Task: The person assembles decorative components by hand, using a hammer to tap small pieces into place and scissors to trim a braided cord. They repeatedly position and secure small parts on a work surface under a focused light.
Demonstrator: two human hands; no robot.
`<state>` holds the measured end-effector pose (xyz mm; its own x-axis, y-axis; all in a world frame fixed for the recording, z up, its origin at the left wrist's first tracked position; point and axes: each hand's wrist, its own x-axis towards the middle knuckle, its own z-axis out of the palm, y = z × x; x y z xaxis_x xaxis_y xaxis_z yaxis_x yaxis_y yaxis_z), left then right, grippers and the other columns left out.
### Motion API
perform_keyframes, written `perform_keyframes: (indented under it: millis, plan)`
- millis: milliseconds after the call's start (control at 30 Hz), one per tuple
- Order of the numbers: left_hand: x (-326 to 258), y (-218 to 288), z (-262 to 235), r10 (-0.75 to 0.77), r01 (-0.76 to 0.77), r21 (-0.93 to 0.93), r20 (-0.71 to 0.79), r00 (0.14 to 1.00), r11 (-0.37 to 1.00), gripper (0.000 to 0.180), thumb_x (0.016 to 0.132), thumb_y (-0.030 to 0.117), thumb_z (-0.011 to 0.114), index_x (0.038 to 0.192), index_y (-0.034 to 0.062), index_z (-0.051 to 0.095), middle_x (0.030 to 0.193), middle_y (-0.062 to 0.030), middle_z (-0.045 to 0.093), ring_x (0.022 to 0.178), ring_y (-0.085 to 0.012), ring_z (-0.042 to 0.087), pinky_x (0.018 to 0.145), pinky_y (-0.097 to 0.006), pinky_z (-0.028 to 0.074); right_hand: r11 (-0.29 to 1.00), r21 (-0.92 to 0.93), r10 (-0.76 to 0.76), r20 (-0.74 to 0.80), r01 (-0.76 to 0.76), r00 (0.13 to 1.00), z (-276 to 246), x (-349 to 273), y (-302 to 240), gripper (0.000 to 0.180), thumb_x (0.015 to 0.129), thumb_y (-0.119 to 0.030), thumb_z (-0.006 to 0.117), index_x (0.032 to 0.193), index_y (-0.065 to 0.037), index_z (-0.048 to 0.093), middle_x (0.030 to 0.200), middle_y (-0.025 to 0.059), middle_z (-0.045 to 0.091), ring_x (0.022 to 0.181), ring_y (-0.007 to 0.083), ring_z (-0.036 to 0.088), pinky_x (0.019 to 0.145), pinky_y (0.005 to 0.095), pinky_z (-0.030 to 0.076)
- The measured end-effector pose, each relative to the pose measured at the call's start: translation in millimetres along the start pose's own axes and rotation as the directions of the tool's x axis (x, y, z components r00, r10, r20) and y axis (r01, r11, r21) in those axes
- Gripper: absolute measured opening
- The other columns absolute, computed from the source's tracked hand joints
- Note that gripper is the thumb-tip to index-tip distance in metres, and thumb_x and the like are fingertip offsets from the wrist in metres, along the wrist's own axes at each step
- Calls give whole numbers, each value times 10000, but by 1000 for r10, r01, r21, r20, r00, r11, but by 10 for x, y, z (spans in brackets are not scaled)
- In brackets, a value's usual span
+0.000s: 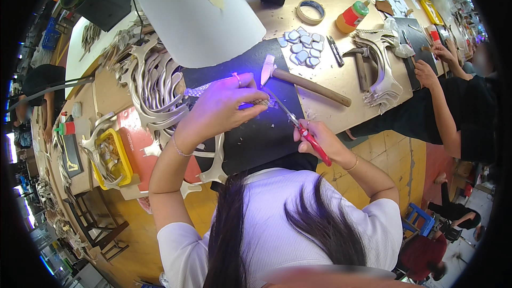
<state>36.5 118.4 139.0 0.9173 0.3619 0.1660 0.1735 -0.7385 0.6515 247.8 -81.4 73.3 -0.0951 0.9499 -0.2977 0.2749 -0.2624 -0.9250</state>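
Scissors [298,125] in right hand [320,141] — trimming strip [261,102].

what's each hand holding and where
Right hand holds scissors by the red handles. Left hand pinches a small strip piece; which part cannot be told.

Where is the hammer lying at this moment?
In the head view, the hammer lies on the bench right of centre, its head on the black mat, just above the scissors and below the pale tiles.

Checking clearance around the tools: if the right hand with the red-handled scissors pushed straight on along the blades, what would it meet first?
Probably the left hand: the red-handled scissors in the right hand point at the small pale strip pinched in its fingers, though depth is unclear.
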Motion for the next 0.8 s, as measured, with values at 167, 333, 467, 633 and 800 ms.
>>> perform_keyframes:
  millis: [167, 333, 467, 633, 800]
  plan:
    - [4, -13, 10, -16, 16, -10, -15, 1000, 1000, 203, 815, 196, 813, 973, 78, 766, 830, -58, 627, 718, -213, 608, 651, -330, 488, 991, 84, 103, -25, -101, 994, 24, -50, 33, 709, 777, -718, 720, 776, -29, 552, 653, 38, 486, 583, 188, 472, 575, 362, 404]
    - [-11, -7, -7, -209, 199, -158, -53, 976, 967, 227, 813, 192, 831, 1004, 79, 782, 782, -29, 606, 671, -113, 547, 594, -265, 422, 998, 62, -23, -104, 30, 994, 28, -39, 67, 745, 779, -762, 677, 829, -27, 567, 669, 25, 462, 598, 173, 471, 577, 336, 396]
    - [-20, -20, -60, -347, 331, -395, 33, 937, 857, 280, 818, 168, 828, 1080, 84, 780, 762, 5, 585, 674, -77, 523, 583, -248, 385, 996, 60, -74, 36, 71, 997, -100, -5, 76, 791, 770, -790, 658, 926, -18, 590, 701, 40, 478, 623, 171, 488, 594, 328, 410]
    - [-36, -81, -146, -136, 147, -260, 59, 989, 954, 318, 808, 141, 813, 1123, 112, 775, 766, 10, 588, 697, -114, 533, 624, -294, 413, 997, -53, -34, 244, 49, 969, -273, -57, 15, 839, 753, -804, 654, 999, -3, 613, 745, 90, 564, 670, 235, 582, 646, 360, 469]
    - [-5, -128, -181, 51, -15, -158, 227, 973, 987, 320, 805, 119, 789, 1121, 169, 779, 785, -22, 597, 740, -174, 565, 683, -337, 446, 993, -108, -11, 350, 52, 937, -327, -71, -96, 856, 739, -813, 651, 1011, -2, 623, 805, 148, 641, 739, 321, 656, 691, 391, 507]
